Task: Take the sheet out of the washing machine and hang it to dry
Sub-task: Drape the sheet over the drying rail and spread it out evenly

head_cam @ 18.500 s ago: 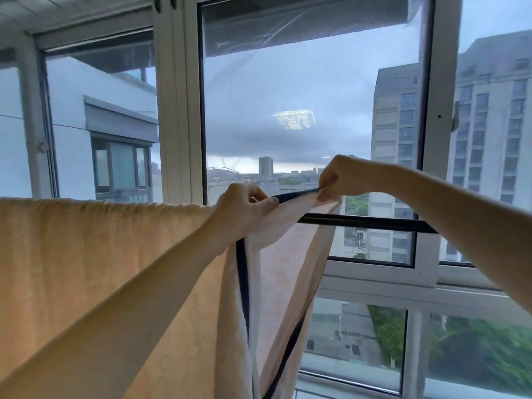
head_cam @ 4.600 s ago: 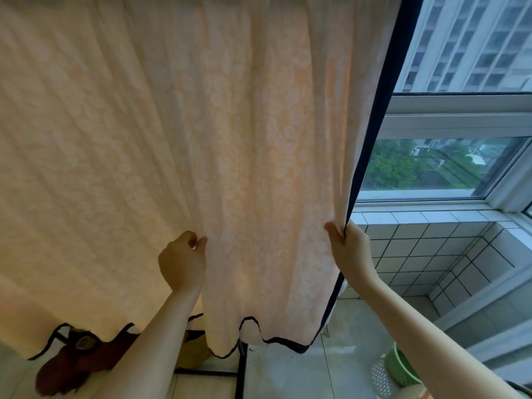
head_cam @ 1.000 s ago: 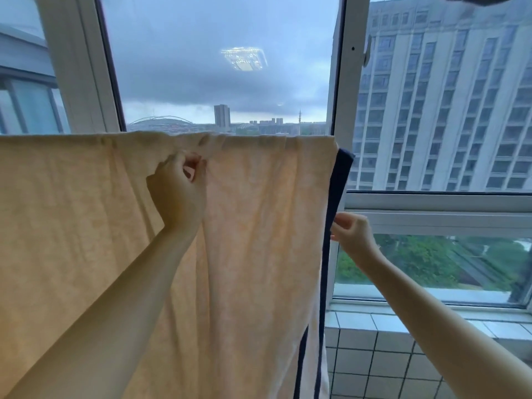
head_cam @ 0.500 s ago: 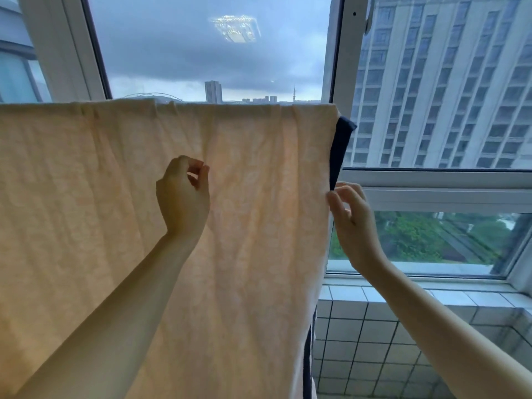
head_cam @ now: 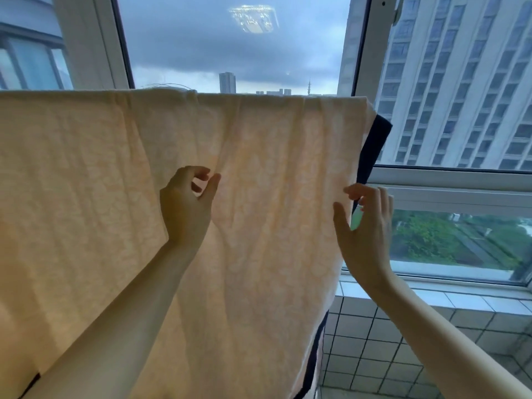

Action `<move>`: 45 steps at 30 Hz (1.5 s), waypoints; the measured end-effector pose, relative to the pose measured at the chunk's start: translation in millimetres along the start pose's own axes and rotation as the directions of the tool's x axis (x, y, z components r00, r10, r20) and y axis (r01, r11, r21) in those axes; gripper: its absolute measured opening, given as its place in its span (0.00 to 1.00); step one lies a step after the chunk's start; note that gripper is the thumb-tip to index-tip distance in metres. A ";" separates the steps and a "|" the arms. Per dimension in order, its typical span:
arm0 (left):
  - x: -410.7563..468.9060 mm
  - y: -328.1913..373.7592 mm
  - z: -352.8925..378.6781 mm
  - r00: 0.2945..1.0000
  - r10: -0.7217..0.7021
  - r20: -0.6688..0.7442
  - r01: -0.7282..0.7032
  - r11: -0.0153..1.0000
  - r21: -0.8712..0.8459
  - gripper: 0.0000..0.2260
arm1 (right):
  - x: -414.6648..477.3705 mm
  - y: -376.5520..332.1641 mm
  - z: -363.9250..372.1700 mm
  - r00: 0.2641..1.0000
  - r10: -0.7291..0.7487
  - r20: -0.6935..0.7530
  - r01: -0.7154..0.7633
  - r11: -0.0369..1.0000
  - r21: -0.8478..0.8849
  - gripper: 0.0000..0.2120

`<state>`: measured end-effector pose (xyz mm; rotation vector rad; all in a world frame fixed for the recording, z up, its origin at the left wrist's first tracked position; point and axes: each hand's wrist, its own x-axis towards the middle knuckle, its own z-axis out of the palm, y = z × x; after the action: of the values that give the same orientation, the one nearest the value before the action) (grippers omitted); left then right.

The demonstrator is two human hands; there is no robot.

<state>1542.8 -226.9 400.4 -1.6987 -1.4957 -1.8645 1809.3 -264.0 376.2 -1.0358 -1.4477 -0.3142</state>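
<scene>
Head view, dark-edged peach sheet (head_cam: 273, 197) hanging draped across the window (head_cam: 230, 47), left hand (head_cam: 184, 208) loosely curled, gripping nothing, in front of the cloth, right hand (head_cam: 365, 234) open-fingered, released, just beside its right edge

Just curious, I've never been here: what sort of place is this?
Probably an enclosed high-rise apartment balcony used for drying laundry: a sheet hangs before tall windows, a tower block stands outside, and the low wall is tiled.

White window frames (head_cam: 449, 194) all round, a tall grey building (head_cam: 460, 82) outside on the right, green trees (head_cam: 449, 240) below it, dark clouds (head_cam: 230, 47) above, a white tiled wall (head_cam: 374, 335) underneath.
</scene>
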 end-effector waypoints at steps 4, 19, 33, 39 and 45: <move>-3.9 -26.8 -20.2 1.000 -0.018 0.006 0.018 0.999 0.045 0.10 | -8.3 -25.5 29.7 0.980 -0.122 0.155 0.125 0.992 -0.009 0.07; 31.0 -198.0 -122.9 0.981 -0.195 -0.017 0.191 0.933 0.306 0.15 | -63.7 -142.9 175.7 0.853 0.213 0.476 -0.232 0.972 -0.019 0.22; 71.2 -371.4 -204.7 0.847 -0.520 -0.109 0.512 0.745 0.427 0.42 | -109.1 -223.4 288.1 0.695 0.535 0.480 -0.400 0.843 -0.360 0.27; 94.0 -429.4 -223.7 0.761 -0.644 -0.085 0.599 0.645 0.474 0.44 | -110.2 -235.3 317.2 0.677 0.557 0.482 -0.353 0.819 -0.452 0.29; 112.2 -460.0 -231.3 0.789 -0.613 -0.050 0.553 0.672 0.492 0.31 | -102.0 -238.6 331.3 0.719 0.571 0.396 -0.222 0.728 -0.648 0.17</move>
<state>1033.9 -139.1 295.5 -1.1743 -2.5357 -1.4076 1399.2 -196.0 310.8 -2.0617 -1.6234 -0.0802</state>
